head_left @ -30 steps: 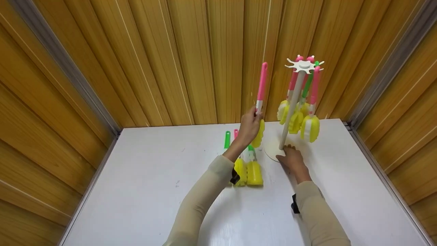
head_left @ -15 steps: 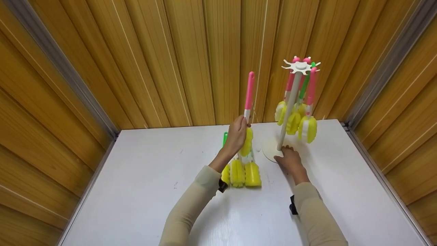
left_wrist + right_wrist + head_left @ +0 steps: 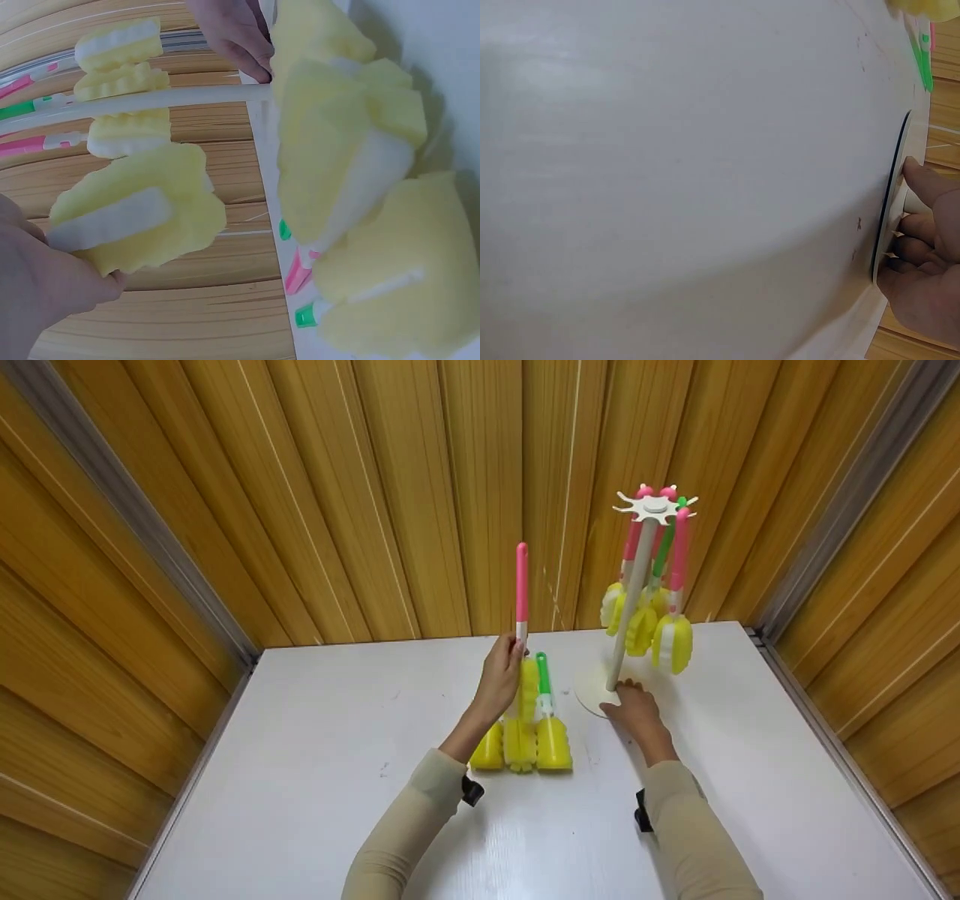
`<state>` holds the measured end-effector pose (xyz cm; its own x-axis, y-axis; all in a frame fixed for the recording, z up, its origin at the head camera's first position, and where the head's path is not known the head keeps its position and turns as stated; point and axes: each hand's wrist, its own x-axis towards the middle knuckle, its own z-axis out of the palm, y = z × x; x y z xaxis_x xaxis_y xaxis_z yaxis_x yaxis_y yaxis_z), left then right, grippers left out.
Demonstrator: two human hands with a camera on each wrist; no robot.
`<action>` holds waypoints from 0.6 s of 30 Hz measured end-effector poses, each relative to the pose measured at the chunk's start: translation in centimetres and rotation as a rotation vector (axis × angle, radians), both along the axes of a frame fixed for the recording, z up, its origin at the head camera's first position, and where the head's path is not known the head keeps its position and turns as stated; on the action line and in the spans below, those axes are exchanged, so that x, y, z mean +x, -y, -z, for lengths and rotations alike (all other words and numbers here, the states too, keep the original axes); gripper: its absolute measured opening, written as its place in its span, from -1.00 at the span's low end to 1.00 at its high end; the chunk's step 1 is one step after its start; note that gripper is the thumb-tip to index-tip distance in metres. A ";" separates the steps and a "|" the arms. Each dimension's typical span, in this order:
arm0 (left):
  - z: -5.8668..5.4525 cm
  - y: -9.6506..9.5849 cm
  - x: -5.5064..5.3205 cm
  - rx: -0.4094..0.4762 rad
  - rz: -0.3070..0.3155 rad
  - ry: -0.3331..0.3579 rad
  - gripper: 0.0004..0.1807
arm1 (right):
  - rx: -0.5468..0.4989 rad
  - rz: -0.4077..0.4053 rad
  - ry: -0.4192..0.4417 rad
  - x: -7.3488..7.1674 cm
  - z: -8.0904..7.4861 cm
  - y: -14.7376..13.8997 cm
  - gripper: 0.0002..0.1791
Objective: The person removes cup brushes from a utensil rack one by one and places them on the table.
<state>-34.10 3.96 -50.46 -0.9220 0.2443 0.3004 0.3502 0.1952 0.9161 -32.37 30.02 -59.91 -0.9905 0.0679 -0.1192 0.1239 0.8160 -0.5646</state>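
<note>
In the head view my left hand [image 3: 499, 675] grips a bottle brush by its white neck, its pink handle [image 3: 522, 585] pointing up. The brush's yellow-and-white sponge head [image 3: 142, 210] fills the near side of the left wrist view. Below that hand, several bottle brushes lie in a row, one with a green handle [image 3: 543, 673]; my hand hides part of the others. On the right, my right hand [image 3: 636, 712] holds the round base [image 3: 592, 694] of a white stand, thumb and bent fingers on it beside the pole [image 3: 630, 607].
Several bottle brushes with pink and green handles hang from the stand's hooked top [image 3: 655, 507], sponge heads [image 3: 673, 645] down. A white table [image 3: 322, 750] lies beneath, with wood-pattern panels [image 3: 420, 495] behind and on both sides.
My left hand has moved left and down with the brush, away from the stand to above the lying brushes. My right hand has stayed at the stand's base.
</note>
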 end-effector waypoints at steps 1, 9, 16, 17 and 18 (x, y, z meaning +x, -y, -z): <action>0.2 0.1 0.0 0.003 -0.004 0.003 -0.72 | 0.007 -0.003 -0.002 0.0 0.0 0.0 -0.39; 0.9 1.1 0.4 0.011 -0.041 0.032 -0.72 | -0.011 0.017 0.031 -0.2 0.0 0.1 -0.39; 1.1 1.7 0.6 0.045 -0.079 0.033 -0.75 | -0.003 0.010 0.023 -0.1 0.1 0.2 -0.39; 1.0 1.8 0.6 0.058 -0.084 0.039 -0.75 | -0.004 0.011 0.019 -0.1 0.1 0.2 -0.38; 1.0 1.9 0.6 0.074 -0.088 0.043 -0.74 | -0.006 0.015 0.018 -0.1 0.1 0.2 -0.38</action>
<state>-33.48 2.06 -51.49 -0.9512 0.1405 0.2748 0.2952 0.1546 0.9428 -32.48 29.79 -59.97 -0.9871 0.0815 -0.1377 0.1461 0.8107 -0.5670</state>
